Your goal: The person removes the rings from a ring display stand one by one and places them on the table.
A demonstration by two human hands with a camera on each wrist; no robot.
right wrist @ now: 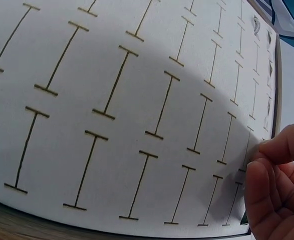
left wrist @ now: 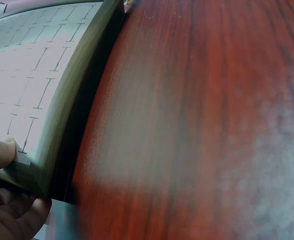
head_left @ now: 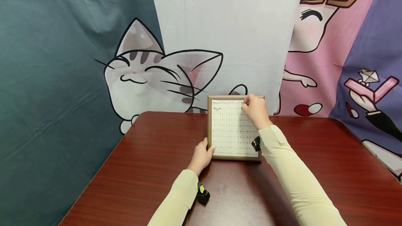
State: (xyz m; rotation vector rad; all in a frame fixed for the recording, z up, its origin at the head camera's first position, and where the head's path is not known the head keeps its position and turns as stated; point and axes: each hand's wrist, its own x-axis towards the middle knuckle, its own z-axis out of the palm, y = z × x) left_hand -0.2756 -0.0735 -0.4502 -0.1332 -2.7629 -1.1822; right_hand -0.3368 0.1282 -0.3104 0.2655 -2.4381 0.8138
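Note:
A wood-framed display board (head_left: 236, 128) with a white face and rows of short slits stands tilted on the table. Several small silvery rings (head_left: 226, 103) sit in slits along its top row, and one more ring (right wrist: 257, 25) is in the second row. My left hand (head_left: 202, 156) grips the frame's lower left corner, thumb on the front and fingers behind. Up near the board's top right, my right hand (head_left: 255, 110) has thumb and forefinger brought together against the face. Whatever may lie between these fingertips (right wrist: 262, 150) is hidden.
The board rests on a glossy reddish-brown table (head_left: 150, 149). Behind the table hangs a printed cloth backdrop (head_left: 232, 27) with cartoon figures. A small black camera (head_left: 203, 194) is worn on the left wrist, another black device (head_left: 256, 144) on the right.

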